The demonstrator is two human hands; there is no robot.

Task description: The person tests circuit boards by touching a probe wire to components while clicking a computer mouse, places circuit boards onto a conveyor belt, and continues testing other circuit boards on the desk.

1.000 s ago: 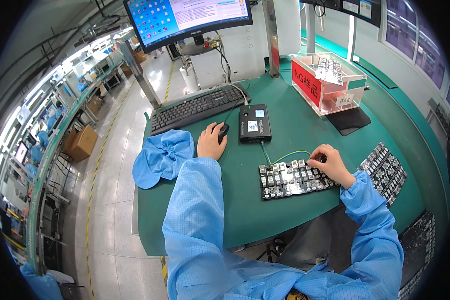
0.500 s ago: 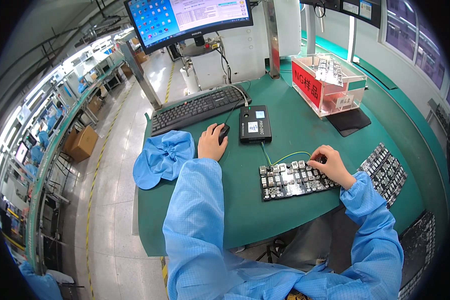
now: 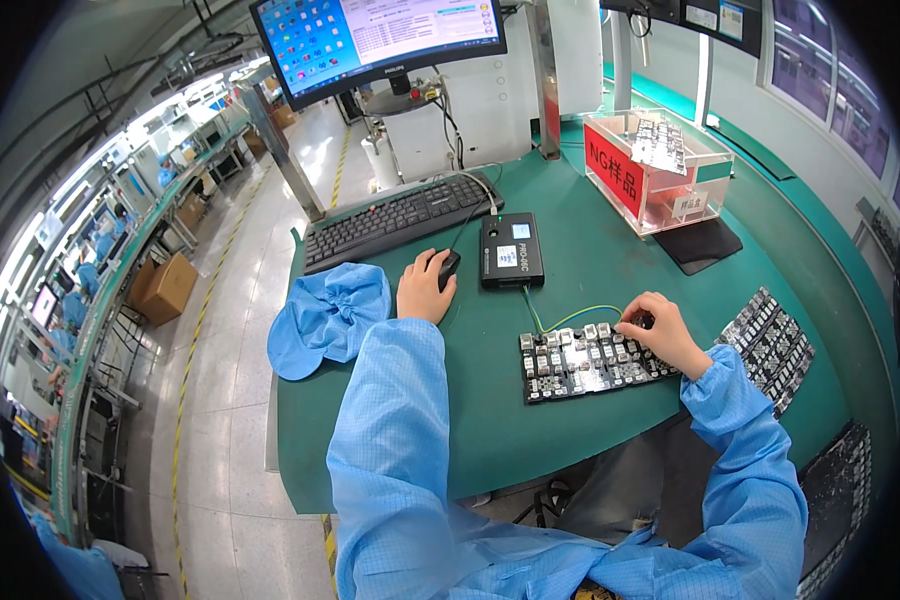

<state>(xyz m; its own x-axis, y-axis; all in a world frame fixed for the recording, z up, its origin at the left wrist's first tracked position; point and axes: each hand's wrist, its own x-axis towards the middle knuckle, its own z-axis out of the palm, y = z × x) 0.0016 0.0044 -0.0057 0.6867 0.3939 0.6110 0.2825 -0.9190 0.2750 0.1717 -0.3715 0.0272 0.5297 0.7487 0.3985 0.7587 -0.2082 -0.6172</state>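
Note:
My left hand (image 3: 426, 288) curls over a black computer mouse (image 3: 449, 266) on the green mat. My right hand (image 3: 660, 330) has thumb and fingers pinched at the end of a thin green-and-yellow wire (image 3: 582, 312). It is over the far right part of a panel of small circuit boards (image 3: 580, 366), which lies flat. The exact tip in the pinch is hidden by the fingers. The wire's other end runs into a black box-shaped device (image 3: 511, 250) with a small lit screen, standing between my hands and farther off.
Beyond lie a black keyboard (image 3: 400, 222) and a monitor (image 3: 380, 45). A blue cloth cap (image 3: 328, 318) is at left. At right are a clear acrylic box (image 3: 710, 170) with a red label, a black pad (image 3: 700, 248), another board panel (image 3: 768, 350) and stacked panels (image 3: 835, 500) near the lower edge.

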